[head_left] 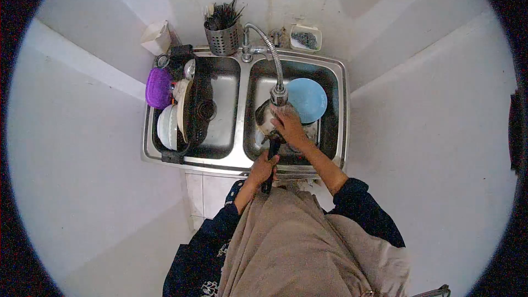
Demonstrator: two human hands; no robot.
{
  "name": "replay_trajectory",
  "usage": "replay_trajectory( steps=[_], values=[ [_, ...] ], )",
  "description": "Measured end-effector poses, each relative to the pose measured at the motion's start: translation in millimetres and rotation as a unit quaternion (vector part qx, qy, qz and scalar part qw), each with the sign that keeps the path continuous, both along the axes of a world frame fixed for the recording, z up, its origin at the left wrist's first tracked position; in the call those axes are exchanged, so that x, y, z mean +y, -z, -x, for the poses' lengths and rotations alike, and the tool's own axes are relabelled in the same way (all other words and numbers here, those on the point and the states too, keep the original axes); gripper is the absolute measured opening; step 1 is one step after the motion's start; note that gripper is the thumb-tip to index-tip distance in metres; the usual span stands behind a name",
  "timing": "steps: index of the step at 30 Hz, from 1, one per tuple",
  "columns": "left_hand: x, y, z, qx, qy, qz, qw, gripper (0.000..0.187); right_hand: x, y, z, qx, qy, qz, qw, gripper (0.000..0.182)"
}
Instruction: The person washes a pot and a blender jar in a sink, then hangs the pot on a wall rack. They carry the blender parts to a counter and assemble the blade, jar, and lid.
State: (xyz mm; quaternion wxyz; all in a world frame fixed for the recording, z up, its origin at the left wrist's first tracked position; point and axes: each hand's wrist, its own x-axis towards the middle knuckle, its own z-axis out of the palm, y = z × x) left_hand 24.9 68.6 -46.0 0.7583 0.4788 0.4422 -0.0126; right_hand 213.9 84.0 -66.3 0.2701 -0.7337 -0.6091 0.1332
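My left hand [264, 169] is closed around the black handle [273, 151] of a small saucepan [265, 118], which is tilted over the right sink basin. Directly below the faucet head [279, 96], my right hand [289, 126] lies on the saucepan with its fingers stretched out across it. The hand hides part of the pan, and whether a sponge is under the palm does not show. A light blue plate [308, 100] rests in the same basin, just beyond my right hand. Other dishes below the pan are mostly hidden.
At the left basin stands a black dish rack [192, 126] with white bowls [168, 126] and a purple container [159, 88]. A perforated metal cutlery holder [223, 40] stands behind the sink, left of the faucet. A small tray with a scouring pad [304, 39] sits at the back right.
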Motion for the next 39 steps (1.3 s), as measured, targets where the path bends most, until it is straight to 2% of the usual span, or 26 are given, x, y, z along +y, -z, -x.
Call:
replay_trajectory(
  steps=[1, 2, 3, 4, 5, 7, 9, 11, 13, 15, 17, 20, 23, 26, 27, 29, 31, 33, 34, 35, 38, 39],
  values=[
    [0, -4, -1, -0.007, 0.010, -0.005, 1.000, 0.044, 11, 3, -12, 0.006, 0.012, 0.065, 0.998, 0.031],
    [-2, 1, -2, -0.010, 0.024, -0.068, 0.997, 0.044, 21, 6, -22, 0.030, 0.032, 0.081, 0.996, 0.030],
    [-6, 9, -1, -0.013, 0.040, -0.130, 0.991, 0.044, 30, 11, -33, 0.053, 0.052, 0.095, 0.993, 0.031],
    [-5, 4, -2, -0.016, 0.056, -0.191, 0.980, 0.044, 40, 17, -42, 0.093, 0.079, 0.059, 0.991, 0.038],
    [-4, -3, -3, 0.029, 0.063, -0.150, 0.986, 0.046, 45, 22, -46, 0.131, 0.106, 0.022, 0.985, 0.048],
    [7, -48, -15, 0.116, 0.073, -0.071, 0.988, 0.050, 38, 13, -10, 0.099, 0.167, -0.010, 0.981, 0.050],
    [7, -19, -12, 0.013, 0.037, -0.148, 0.988, 0.047, 21, -9, 18, 0.026, 0.135, -0.032, 0.990, 0.043],
    [6, 4, -9, 0.009, 0.032, -0.212, 0.977, 0.043, 9, -34, 28, -0.084, 0.010, -0.044, 0.995, 0.031],
    [4, 16, -5, 0.005, 0.035, -0.281, 0.959, 0.039, 26, -61, 25, 0.095, 0.165, 0.019, 0.981, 0.037],
    [1, 12, -1, 0.002, 0.030, -0.236, 0.971, 0.036, 48, -53, 1, 0.172, 0.197, 0.062, 0.963, 0.042],
    [-3, -30, -2, 0.005, 0.005, -0.072, 0.997, 0.034, 56, 1, -44, 0.144, 0.105, 0.083, 0.980, 0.043],
    [1, -37, -4, -0.011, -0.030, -0.045, 0.998, 0.031, 35, 49, -63, 0.127, 0.089, 0.198, 0.968, 0.056],
    [14, -37, -9, -0.001, -0.070, -0.021, 0.997, 0.028, 11, 46, -28, 0.216, 0.187, 0.097, 0.954, 0.057],
    [15, -12, -6, -0.055, -0.081, 0.035, 0.995, 0.026, -12, 41, 7, 0.304, 0.281, -0.004, 0.910, 0.061],
    [13, -27, -7, -0.052, -0.091, 0.044, 0.994, 0.029, -3, 138, -16, 0.230, 0.289, -0.072, 0.927, 0.058],
    [6, -12, -8, -0.099, -0.084, 0.093, 0.987, 0.030, -19, 134, -61, 0.449, 0.256, -0.046, 0.855, 0.063],
    [6, -20, -11, -0.128, -0.084, 0.157, 0.976, 0.031, -27, 95, -68, 0.588, 0.337, -0.008, 0.735, 0.065],
    [8, -11, -12, -0.176, -0.084, 0.252, 0.948, 0.030, -29, -5, -45, 0.664, 0.385, -0.016, 0.641, 0.065],
    [10, -15, -11, -0.198, -0.085, 0.300, 0.929, 0.029, -32, -31, -37, 0.698, 0.406, -0.018, 0.589, 0.065],
    [11, -19, -9, -0.218, -0.087, 0.351, 0.906, 0.027, -42, 7, -51, 0.809, 0.287, -0.057, 0.509, 0.056],
    [13, -27, -6, -0.161, -0.055, 0.330, 0.929, 0.024, -37, 21, -62, 0.803, 0.249, -0.108, 0.530, 0.041],
    [13, -30, -8, -0.124, -0.010, 0.269, 0.955, 0.022, -34, 11, -62, 0.798, 0.243, -0.106, 0.542, 0.037]
  ],
)
